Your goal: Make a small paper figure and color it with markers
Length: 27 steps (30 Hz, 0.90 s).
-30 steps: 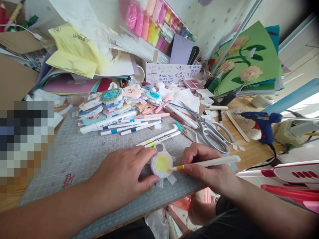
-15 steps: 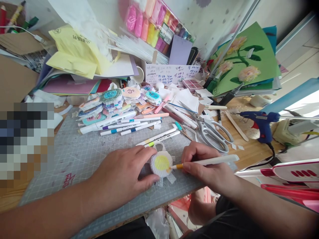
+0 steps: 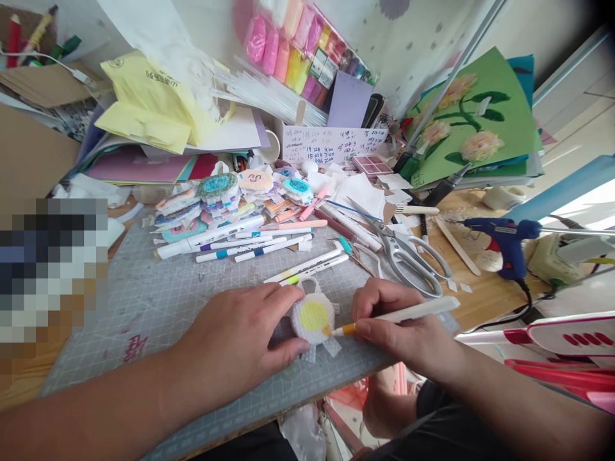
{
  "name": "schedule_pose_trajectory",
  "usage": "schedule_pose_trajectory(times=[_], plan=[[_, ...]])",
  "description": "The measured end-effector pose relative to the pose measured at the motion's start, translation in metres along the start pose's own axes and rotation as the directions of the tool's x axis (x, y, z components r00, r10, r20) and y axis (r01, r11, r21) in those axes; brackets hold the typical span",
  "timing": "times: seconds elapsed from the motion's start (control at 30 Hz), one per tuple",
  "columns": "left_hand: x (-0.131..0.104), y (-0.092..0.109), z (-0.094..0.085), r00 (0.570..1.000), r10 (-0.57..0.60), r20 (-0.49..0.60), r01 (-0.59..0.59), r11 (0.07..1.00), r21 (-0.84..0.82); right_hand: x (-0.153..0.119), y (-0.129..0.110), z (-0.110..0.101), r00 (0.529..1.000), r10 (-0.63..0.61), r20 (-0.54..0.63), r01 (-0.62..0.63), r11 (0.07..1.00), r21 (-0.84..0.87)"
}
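On the mat [image 3: 158, 282], the left hand [image 3: 235, 333], loosely curved, grips a white disc [image 3: 313, 316]; the right hand [image 3: 406, 336] pinches a marker [image 3: 425, 309].

L grip [image 3: 240, 328]: wht disc [image 3: 314, 315] | R grip [image 3: 404, 334]: marker [image 3: 418, 313], tip [image 3: 335, 332] at disc

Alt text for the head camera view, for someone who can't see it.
A person's left hand holds a round white piece with a yellow centre on a gray cutting mat, while the right hand holds a marker to its lower right edge. Behind lie more markers, colorful craft pieces and scissors.
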State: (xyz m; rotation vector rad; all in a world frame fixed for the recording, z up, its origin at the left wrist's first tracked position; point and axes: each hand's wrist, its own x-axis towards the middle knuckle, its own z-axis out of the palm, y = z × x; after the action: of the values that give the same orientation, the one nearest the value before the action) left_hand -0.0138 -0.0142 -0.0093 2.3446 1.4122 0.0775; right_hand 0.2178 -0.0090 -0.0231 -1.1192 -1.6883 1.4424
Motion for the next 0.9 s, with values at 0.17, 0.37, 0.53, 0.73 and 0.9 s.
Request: schedule_pose_trajectory(times=[0.17, 0.37, 0.53, 0.73, 0.9], plan=[[0.0003, 0.0004, 0.0000, 1.000, -0.001, 0.003, 0.001, 1.000, 0.004, 0.0012, -0.0025, 0.0009, 1.000, 0.013, 0.004, -0.013, 1.000, -0.012], [-0.0009, -0.0001, 0.0009, 1.000, 0.008, -0.006, -0.008, 1.000, 0.013, 0.0014, -0.0038, 0.0013, 0.999, 0.049, 0.015, -0.049, 0.999, -0.004], [0.0003, 0.0005, -0.0002, 1.000, 0.007, -0.014, -0.007, 1.000, -0.007, 0.0027, -0.0024, 0.0012, 0.999, 0.037, -0.001, -0.037, 0.999, -0.018], [-0.0007, 0.0002, -0.0007, 1.000, 0.005, -0.016, -0.005, 1.000, -0.008, 0.0020, 0.0011, -0.0010, 0.999, 0.041, -0.012, -0.041, 0.999, -0.004], [-0.0009, -0.0008, 0.0010, 1.000, 0.004, -0.012, -0.004, 1.000, -0.006, -0.0004, 0.0025, -0.0016, 1.000, 0.028, -0.005, -0.028, 1.000, 0.009]])
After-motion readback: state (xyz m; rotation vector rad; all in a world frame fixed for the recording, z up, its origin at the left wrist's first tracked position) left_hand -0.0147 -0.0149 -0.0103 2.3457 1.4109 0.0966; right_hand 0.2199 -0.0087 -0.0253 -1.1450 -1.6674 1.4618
